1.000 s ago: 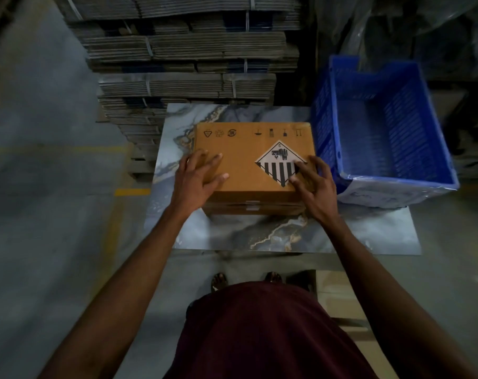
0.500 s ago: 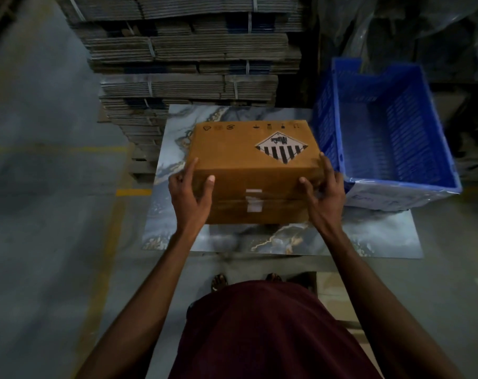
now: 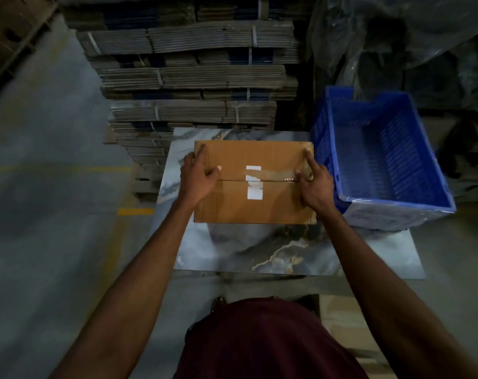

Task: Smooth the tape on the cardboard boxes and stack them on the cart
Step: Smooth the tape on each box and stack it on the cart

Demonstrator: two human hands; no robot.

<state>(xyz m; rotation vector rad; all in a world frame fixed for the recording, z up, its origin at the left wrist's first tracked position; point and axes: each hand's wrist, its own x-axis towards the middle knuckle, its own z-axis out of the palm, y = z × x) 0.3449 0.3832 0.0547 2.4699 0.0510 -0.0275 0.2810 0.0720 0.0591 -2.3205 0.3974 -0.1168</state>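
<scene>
— Where is the cardboard box (image 3: 273, 160) sitting?
— On the marbled tabletop (image 3: 246, 247), beside the blue crate (image 3: 382, 160), taped seam (image 3: 276, 177) facing up.
— And each grip?
— Left hand (image 3: 198, 177) and right hand (image 3: 315, 187) are clasping its opposite ends.

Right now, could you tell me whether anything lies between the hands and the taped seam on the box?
Nothing visible does: the left hand and right hand already grip the cardboard box at either end of the taped seam.

Both arms outstretched — left hand (image 3: 198, 173) and right hand (image 3: 313, 184) clasping, fingers forward.
</scene>
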